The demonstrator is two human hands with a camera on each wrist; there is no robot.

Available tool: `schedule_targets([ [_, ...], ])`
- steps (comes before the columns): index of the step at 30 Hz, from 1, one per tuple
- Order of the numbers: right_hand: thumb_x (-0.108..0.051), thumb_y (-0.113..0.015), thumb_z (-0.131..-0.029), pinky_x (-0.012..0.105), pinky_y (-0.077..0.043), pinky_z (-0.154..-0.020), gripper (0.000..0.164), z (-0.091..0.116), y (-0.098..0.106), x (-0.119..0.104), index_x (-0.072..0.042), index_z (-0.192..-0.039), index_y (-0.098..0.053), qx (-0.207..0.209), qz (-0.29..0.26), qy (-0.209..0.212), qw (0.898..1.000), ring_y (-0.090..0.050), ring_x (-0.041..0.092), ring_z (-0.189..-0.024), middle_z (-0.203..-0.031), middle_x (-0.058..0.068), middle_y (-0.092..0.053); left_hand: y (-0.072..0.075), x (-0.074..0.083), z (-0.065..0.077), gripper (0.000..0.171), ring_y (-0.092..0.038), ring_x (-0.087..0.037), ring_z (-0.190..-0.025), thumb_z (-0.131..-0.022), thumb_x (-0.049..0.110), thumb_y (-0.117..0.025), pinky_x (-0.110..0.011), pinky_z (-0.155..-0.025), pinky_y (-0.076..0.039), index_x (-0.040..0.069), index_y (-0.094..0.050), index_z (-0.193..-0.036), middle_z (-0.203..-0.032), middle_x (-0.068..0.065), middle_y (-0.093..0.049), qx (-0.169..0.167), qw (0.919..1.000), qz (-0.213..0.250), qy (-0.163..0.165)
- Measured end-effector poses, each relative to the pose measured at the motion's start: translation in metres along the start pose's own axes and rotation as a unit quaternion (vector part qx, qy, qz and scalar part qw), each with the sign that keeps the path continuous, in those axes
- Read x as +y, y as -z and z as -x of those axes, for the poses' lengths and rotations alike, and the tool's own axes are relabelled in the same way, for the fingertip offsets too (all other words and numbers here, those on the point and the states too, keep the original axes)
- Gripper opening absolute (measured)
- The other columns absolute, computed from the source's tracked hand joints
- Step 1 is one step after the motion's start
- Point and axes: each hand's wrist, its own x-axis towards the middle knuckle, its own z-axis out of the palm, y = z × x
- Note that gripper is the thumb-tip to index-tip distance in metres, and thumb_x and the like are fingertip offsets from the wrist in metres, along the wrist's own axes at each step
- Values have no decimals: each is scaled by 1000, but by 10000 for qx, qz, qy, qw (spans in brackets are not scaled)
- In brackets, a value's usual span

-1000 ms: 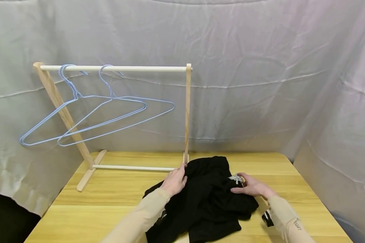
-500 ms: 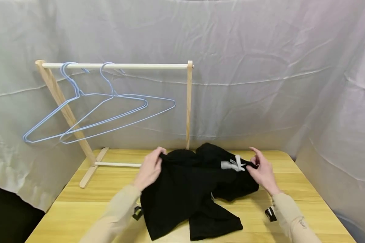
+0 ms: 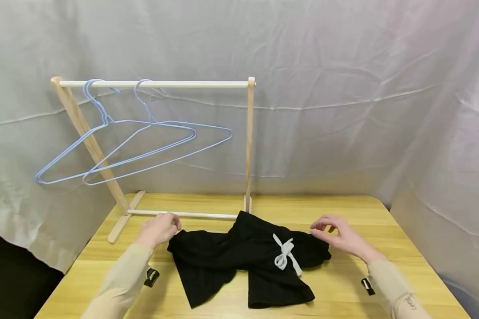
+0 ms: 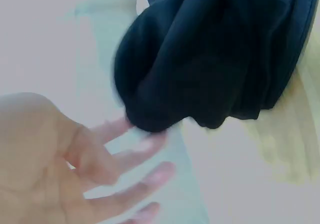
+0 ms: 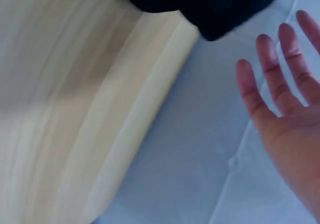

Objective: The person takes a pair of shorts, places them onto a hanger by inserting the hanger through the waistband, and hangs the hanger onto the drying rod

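Black shorts (image 3: 251, 252), head view: kinda rumpled on the worktop (image 3: 359, 270), by the rack (image 3: 249, 146).
Left hand (image 4: 55, 144), left wrist: fingers loose, tips at the shorts, no grip.
Right hand (image 5: 295, 129), right wrist: fingers spread, holding nothing.

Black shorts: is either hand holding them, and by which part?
Nothing appears gripped. The right hand is open, apart from the black shorts; the left hand is open at their edge, contact unclear.
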Motion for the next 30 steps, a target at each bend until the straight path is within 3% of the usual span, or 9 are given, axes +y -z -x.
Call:
schedule_targets([
  [2, -15, -69, -95, 25, -47, -68, 8, 3, 4, 4, -18, -99, -75, -16, 51, -433, 9990, -55, -4, -81, -92, -6, -69, -4, 9, -5, 27, -68, -28, -94, -89, 6, -49, -52, -81, -52, 11, -72, -102, -107, -10, -74, 97, 9998, -56, -166],
  [5, -19, -64, -99, 25, -49, -69, 13, 4, 9, 11, -14, -103, -76, -81, 300, -820, 9961, -58, 2, -84, -100, 1, -72, -10, 31, -16, 26, -68, -33, -102, -92, 7, -51, -51, -90, -52, 7, -71, -109, -113, -14, -72, 489, 9962, -41, -725],
  [7, -20, -61, -101, 25, -51, -72, 19, 5, 10, 15, -9, -107, -75, -266, 380, -978, 9941, -63, 9, -87, -105, 7, -73, -17, 47, -22, 26, -66, -36, -110, -95, 8, -53, -51, -97, -50, 5, -70, -114, -119, -16, -70, 543, 9925, 29, -1096],
  [10, -23, -56, -103, 26, -53, -71, 28, 6, 10, 19, -2, -115, -71, -713, 108, -1243, 9896, -67, 16, -87, -111, 15, -72, -27, 72, -28, 32, -59, -40, -125, -96, 8, -54, -54, -107, -44, 5, -65, -126, -133, -18, -64, 238, 9858, 77, -1658],
  [14, -27, -56, -104, 29, -55, -66, 35, 10, 8, 21, 3, -122, -63, -1152, -564, -1602, 9787, -65, 8, -83, -112, 18, -68, -36, 93, -33, 43, -49, -40, -138, -97, 5, -57, -56, -114, -38, 7, -57, -140, -146, -19, -55, -299, 9762, 20, -2149],
  [18, -22, -64, -99, 29, -56, -75, 28, 15, 9, 23, -1, -116, -60, -1212, -857, -1255, 9809, -62, 2, -88, -108, 10, -65, -40, 101, -43, 51, -42, -40, -144, -97, 4, -57, -56, -118, -33, 9, -49, -148, -154, -19, -47, -647, 9741, 138, -2164],
  [23, -17, -73, -93, 27, -54, -83, 26, 18, 12, 23, -5, -108, -56, -1490, -1076, -531, 9815, -58, 4, -100, -108, 8, -60, -44, 104, -51, 57, -37, -42, -147, -95, -1, -56, -56, -121, -26, 4, -43, -150, -156, -21, -43, -842, 9728, 509, -2097],
  [30, -15, -78, -88, 26, -54, -81, 25, 19, 10, 25, -7, -99, -57, -1730, -1221, -484, 9761, -56, 2, -97, -104, 6, -58, -58, 104, -55, 60, -42, -41, -144, -95, -1, -57, -53, -120, -30, 5, -40, -152, -154, -21, -46, -1051, 9705, 301, -2150],
])
